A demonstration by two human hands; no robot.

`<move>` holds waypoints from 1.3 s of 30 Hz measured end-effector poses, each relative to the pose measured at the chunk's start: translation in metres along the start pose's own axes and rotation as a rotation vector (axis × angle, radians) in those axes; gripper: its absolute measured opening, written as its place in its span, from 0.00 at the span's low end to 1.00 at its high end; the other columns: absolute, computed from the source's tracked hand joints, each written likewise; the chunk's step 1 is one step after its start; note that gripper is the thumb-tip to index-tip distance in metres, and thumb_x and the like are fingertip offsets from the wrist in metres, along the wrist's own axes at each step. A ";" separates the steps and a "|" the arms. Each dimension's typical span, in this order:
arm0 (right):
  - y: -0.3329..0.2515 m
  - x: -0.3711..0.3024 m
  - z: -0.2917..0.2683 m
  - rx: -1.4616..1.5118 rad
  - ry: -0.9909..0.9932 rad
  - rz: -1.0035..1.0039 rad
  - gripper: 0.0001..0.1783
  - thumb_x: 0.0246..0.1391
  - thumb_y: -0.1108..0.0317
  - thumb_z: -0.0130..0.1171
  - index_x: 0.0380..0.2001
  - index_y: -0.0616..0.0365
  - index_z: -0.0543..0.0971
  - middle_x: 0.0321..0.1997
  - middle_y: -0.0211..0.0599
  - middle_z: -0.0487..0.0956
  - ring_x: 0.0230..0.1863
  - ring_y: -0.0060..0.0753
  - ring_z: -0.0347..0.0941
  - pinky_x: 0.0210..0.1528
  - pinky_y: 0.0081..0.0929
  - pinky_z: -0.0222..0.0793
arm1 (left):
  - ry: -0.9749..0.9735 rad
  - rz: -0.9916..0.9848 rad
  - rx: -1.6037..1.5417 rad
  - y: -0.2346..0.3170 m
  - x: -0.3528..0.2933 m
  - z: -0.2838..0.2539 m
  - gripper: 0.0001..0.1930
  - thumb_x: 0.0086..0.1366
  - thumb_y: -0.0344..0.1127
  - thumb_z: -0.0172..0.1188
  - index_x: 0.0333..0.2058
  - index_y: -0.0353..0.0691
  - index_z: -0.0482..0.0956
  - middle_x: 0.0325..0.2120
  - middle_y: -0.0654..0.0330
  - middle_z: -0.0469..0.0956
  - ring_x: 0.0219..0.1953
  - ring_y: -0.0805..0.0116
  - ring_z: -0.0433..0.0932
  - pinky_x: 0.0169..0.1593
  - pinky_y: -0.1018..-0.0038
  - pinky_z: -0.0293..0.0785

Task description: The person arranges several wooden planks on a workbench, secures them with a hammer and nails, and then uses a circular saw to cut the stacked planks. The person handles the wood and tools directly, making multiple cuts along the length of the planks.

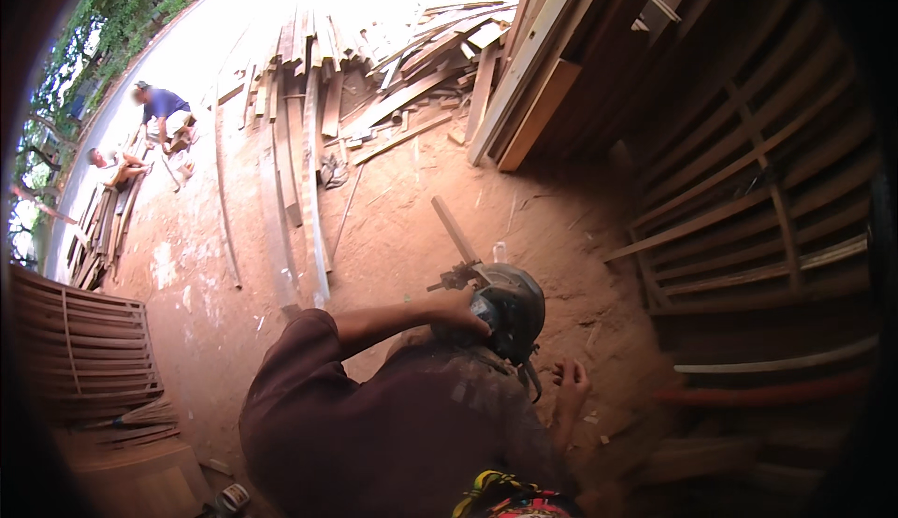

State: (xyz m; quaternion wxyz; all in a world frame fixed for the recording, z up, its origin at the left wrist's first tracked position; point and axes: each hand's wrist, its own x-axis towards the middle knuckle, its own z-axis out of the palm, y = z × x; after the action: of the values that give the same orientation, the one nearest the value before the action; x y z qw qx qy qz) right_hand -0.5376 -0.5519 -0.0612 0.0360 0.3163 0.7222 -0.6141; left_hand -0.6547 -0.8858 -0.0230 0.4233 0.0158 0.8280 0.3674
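Note:
My left arm, in a dark maroon sleeve, bends across to a dark, rounded machine [522,308] with a worn housing. My left hand [461,310] grips its left side; some of the fingers are hidden. A metal bracket [458,277] juts from that side, and a straight wooden piece [453,226] stands out beyond it. From the machine's lower end hangs a dark strap or cable [534,382]. Apart from it, to the right, my right hand [571,378] hovers over the dirt with fingers loosely curled and apart, holding nothing visible.
Long boards [285,158] and a heap of scrap timber [421,79] lie ahead on reddish dirt. Thick planks [543,79] lean at the upper right. Slatted wooden frames [762,163] stand right, another [84,340] left. Two people [166,107] crouch far left beside stacked wood.

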 end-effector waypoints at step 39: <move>-0.109 0.179 0.042 0.472 -0.161 0.118 0.10 0.60 0.61 0.73 0.36 0.53 0.84 0.26 0.26 0.80 0.24 0.20 0.74 0.29 0.26 0.68 | -0.590 0.300 0.151 0.177 0.287 -0.049 0.53 0.50 0.46 0.86 0.69 0.28 0.66 0.58 0.46 0.81 0.60 0.57 0.80 0.64 0.63 0.77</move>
State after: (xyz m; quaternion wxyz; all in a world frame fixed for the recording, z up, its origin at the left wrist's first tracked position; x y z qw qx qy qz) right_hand -0.7487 -0.5210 -0.0562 0.0543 0.3079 0.5339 -0.7856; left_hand -0.9238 -0.6892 -0.0925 0.5836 0.2747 0.6830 0.3428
